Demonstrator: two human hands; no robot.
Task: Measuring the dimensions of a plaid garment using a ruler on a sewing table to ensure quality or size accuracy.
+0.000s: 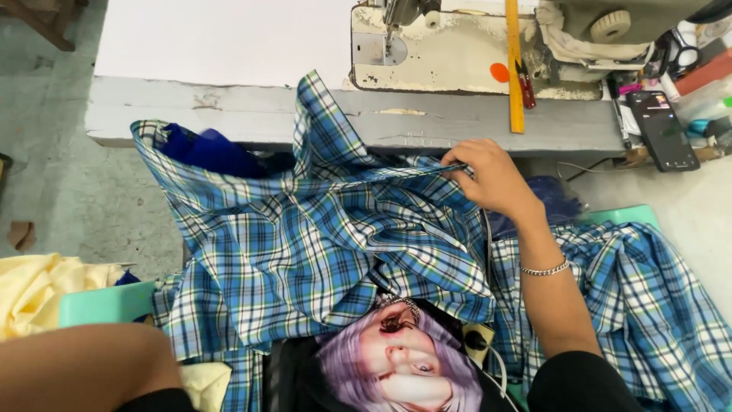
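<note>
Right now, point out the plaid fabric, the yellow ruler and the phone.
plaid fabric (pixel 305 252), head view, middle of the cloth
yellow ruler (pixel 515 69), head view, mid-length
phone (pixel 662 130), head view, screen centre

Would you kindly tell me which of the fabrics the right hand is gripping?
The blue plaid fabric: the right hand pinches its folded edge. The plain dark blue cloth and the pale yellow cloth lie untouched.

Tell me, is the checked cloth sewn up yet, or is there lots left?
Not sewn yet, it seems. The blue plaid cotton cloth lies bunched in the lap, below the grey wooden table. In hand: the right hand pinches a folded edge in its grip. The left hand is out of sight; only a forearm shows. Left: nothing sits under the needle of the cream metal sewing machine, so the stitching probably has yet to start.
</note>
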